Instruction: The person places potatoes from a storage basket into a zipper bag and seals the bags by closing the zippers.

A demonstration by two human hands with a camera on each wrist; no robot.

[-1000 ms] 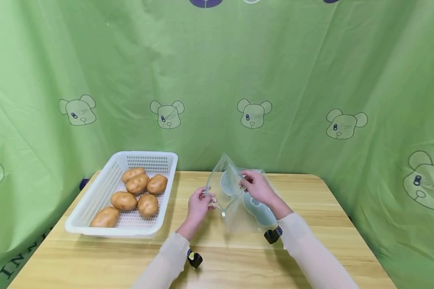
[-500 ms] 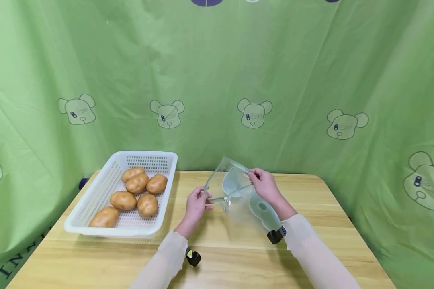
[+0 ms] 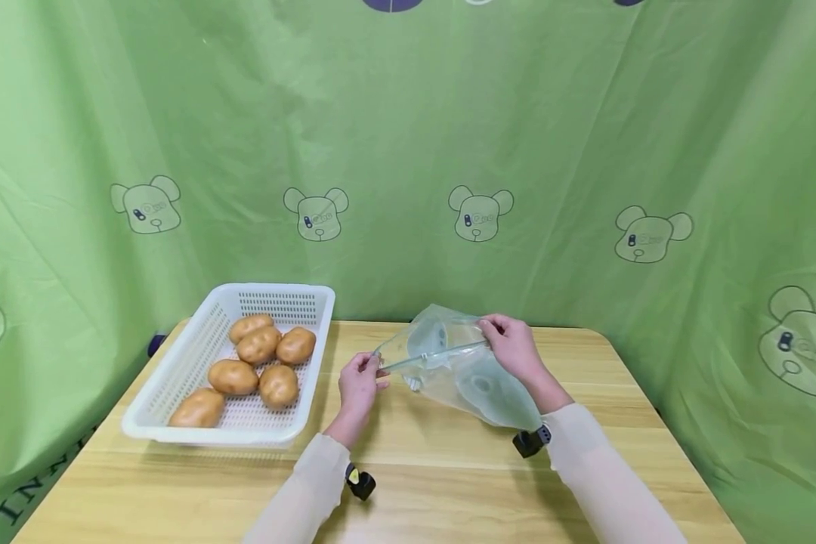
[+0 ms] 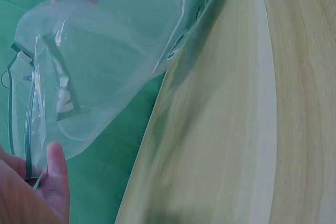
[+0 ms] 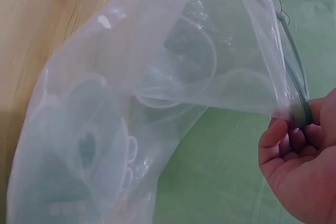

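A clear plastic zipper bag [image 3: 452, 381] with pale green printed shapes is stretched between both hands over the table. My left hand [image 3: 358, 387] pinches the left end of its zipper edge between thumb and fingers. At the opposite end of that edge, my right hand [image 3: 515, 349] grips the corner with curled fingers. A small white slider [image 4: 21, 55] sits along the green zipper strip in the left wrist view. Through the film in the right wrist view, the rounded green print [image 5: 84, 145] shows, and the bag's body hangs slack toward the right wrist.
On the left, a white perforated plastic basket [image 3: 132, 425] holds several potatoes [image 3: 233, 377]. The wooden table [image 3: 435, 499] ends at a green curtain [image 3: 394, 151] printed with bear heads. A black wrist camera [image 3: 362, 483] is strapped to each wrist.
The right hand has moved right and a little nearer, and the left hand slightly left. The bag's zipper edge, bent and gaping before, is now pulled nearly straight, its mouth narrower.
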